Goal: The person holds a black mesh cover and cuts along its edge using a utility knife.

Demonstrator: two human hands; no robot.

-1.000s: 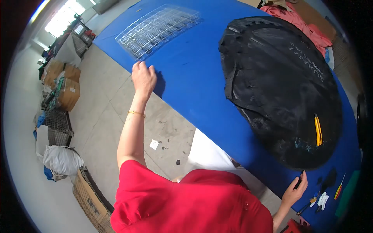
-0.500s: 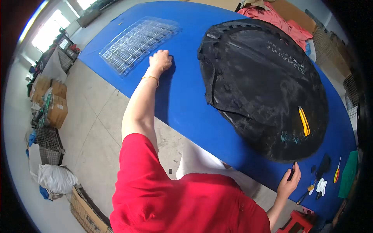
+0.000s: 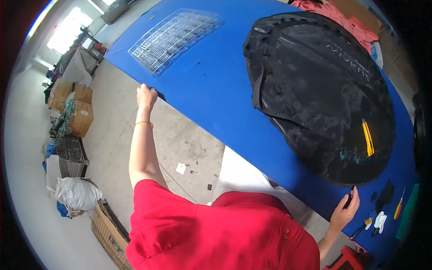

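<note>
My left hand (image 3: pixel 146 96) is at the near edge of the blue table (image 3: pixel 211 94), fingers curled in; whether anything is inside them is hidden. Just beyond it lies a clear plastic tray (image 3: pixel 173 38) with ridged compartments. A large round black mesh cover (image 3: pixel 315 85) with white lettering lies flat on the table, its left edge folded. My right hand (image 3: pixel 345 210) rests by the cover's lower rim, with its fingers bent around something small and dark that I cannot make out. On the cover sits a yellow utility knife (image 3: pixel 368 138).
Right of my right hand lie a yellow-and-red handled tool (image 3: pixel 398 209), a white item (image 3: pixel 380 221) and black scraps (image 3: pixel 385 195). Pink fabric (image 3: pixel 342 20) is heaped at the far right. A red stool (image 3: pixel 345 259) stands below. Cardboard boxes (image 3: pixel 81 118) are stacked at left.
My left hand has moved left and toward me, from the table's middle to its near edge. My right hand keeps its place by the cover. The view has shifted slightly.
</note>
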